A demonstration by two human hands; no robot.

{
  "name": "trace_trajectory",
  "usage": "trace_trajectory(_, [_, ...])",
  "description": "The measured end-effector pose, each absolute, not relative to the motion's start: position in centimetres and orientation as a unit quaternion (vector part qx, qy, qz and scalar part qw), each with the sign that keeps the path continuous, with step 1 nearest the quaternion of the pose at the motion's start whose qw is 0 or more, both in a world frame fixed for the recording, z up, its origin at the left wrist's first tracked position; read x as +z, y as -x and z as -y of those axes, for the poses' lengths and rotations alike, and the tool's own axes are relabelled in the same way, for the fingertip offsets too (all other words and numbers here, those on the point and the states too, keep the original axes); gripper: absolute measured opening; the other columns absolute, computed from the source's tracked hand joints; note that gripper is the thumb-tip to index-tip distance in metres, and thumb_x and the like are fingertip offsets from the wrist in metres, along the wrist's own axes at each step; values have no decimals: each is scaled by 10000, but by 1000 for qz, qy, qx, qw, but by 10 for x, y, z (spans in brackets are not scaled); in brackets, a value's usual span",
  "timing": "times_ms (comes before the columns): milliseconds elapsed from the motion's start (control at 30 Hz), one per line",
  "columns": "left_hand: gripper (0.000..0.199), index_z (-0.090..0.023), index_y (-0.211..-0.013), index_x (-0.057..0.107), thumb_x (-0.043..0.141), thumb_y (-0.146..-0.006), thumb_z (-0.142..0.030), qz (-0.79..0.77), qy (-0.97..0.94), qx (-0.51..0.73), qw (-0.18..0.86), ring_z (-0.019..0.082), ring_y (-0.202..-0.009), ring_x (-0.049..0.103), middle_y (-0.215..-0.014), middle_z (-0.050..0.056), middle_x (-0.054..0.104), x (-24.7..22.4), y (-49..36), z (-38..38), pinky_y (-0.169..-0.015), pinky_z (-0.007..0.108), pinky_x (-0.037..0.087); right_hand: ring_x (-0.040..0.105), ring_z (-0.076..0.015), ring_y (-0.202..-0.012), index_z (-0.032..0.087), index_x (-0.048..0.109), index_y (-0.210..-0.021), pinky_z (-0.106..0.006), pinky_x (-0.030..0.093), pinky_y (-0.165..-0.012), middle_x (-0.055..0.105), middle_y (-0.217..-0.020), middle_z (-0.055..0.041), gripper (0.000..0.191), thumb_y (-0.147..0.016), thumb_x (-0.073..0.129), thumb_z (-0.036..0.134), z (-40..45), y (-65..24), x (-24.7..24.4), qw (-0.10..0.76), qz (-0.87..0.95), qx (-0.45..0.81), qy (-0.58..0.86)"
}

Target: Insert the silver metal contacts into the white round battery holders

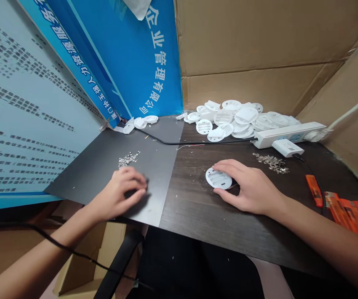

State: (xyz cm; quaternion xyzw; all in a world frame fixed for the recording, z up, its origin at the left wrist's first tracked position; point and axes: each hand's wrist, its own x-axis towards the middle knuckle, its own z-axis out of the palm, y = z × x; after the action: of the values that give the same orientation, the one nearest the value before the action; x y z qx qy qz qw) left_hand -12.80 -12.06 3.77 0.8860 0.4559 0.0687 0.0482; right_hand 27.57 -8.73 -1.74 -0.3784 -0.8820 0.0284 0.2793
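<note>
My right hand [250,187] holds a round white plastic disc [218,179] by its right edge, thumb below and fingers above. The disc has long slots in its face and lies on or just above the dark wooden desktop. My left hand [124,191] is over the grey part of the desk with its fingers curled in and slightly blurred. A small dark thing [146,181] shows at its fingertips, too smeared to name. Just beyond that hand lies a little heap of shiny metal pieces [129,159]. Another heap of metal pieces [271,162] sits beyond my right hand.
A large pile of white discs [244,116] lies at the back, with several more discs [140,122] at back left. A white power strip [287,135] carries a plugged-in adapter [287,147]. A black cable [172,143] crosses the desk. Orange packets [351,211] lie at right. Cardboard [260,41] walls the back.
</note>
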Motion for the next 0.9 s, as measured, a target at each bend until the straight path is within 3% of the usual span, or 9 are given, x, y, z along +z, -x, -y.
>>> trace_trajectory(100, [466, -155, -589, 586, 498, -1025, -295, -443, -893, 49, -59, 159, -786, 553, -729, 29, 627, 54, 152, 159, -745, 359, 341, 711, -199, -1019, 204, 606, -1282, -340, 606, -716, 641, -1303, -36, 410, -959, 586, 455, 87, -276, -19, 281, 881, 28, 379])
trace_trajectory(233, [519, -185, -574, 540, 448, -1027, -420, -507, -839, -7, -196, 210, -686, 511, -645, 44, 585, 65, 197, 161, -652, 373, 315, 711, -206, -989, 184, 631, -1267, -327, 583, -674, 647, -1298, -60, 427, -949, 601, 468, 87, -276, -18, 275, 878, 34, 390])
trace_trajectory(300, [476, -201, -758, 652, 405, -1027, -505, -514, -840, -17, -175, 240, -785, 569, -831, 54, 682, 60, 205, 146, -703, 402, 400, 707, -207, -989, 184, 642, -1264, -317, 576, -671, 645, -1306, -71, 424, -945, 609, 462, 88, -276, -17, 270, 876, 45, 398])
trace_trajectory(367, [450, -193, -1004, 717, 395, -1031, -506, -505, -851, 14, -144, 263, -957, 615, -1050, 71, 715, 51, 198, 126, -865, 441, 479, 702, -207, -1000, 191, 643, -1270, -315, 577, -686, 640, -1316, -71, 427, -940, 619, 460, 89, -276, -16, 262, 875, 56, 404])
trace_trajectory(433, [496, -179, -1183, 727, 362, -1040, -483, -497, -855, 37, -144, 308, -1112, 593, -1223, 107, 690, 40, 181, 106, -991, 489, 471, 701, -205, -1004, 196, 639, -1276, -319, 580, -698, 637, -1321, -67, 431, -936, 621, 460, 90, -276, -15, 255, 876, 60, 405])
trace_trajectory(567, [609, -161, -1341, 691, 304, -1030, -512, -516, -845, 5, -142, 423, -1261, 511, -1471, 137, 573, 24, 152, 77, -1008, 595, 445, 698, -210, -1031, 191, 634, -1271, -331, 589, -736, 634, -1324, -71, 432, -934, 616, 460, 89, -276, -15, 253, 878, 62, 402])
trace_trajectory(667, [628, -173, -1334, 704, 287, -1028, -529, -549, -828, 1, -111, 451, -1321, 464, -1528, 120, 526, 22, 149, 72, -1029, 633, 425, 698, -209, -1036, 193, 628, -1281, -331, 590, -743, 629, -1334, -69, 439, -935, 613, 464, 89, -275, -15, 256, 877, 68, 402])
trace_trajectory(767, [583, -226, -1326, 712, 291, -1055, -525, -537, -842, 14, -42, 399, -1388, 428, -1554, 74, 505, 25, 156, 87, -1132, 611, 376, 696, -199, -1043, 200, 625, -1284, -327, 588, -743, 629, -1333, -57, 428, -940, 612, 453, 88, -275, -16, 259, 878, 67, 397])
trace_trajectory(900, [516, -355, -1507, 546, 495, -1023, -525, -469, -882, 31, 26, 361, -1426, 388, -1568, 54, 480, 24, 165, 135, -1133, 554, 418, 691, -210, -1062, 197, 622, -1292, -326, 581, -749, 631, -1333, -71, 448, -944, 628, 480, 87, -276, -17, 265, 876, 62, 398])
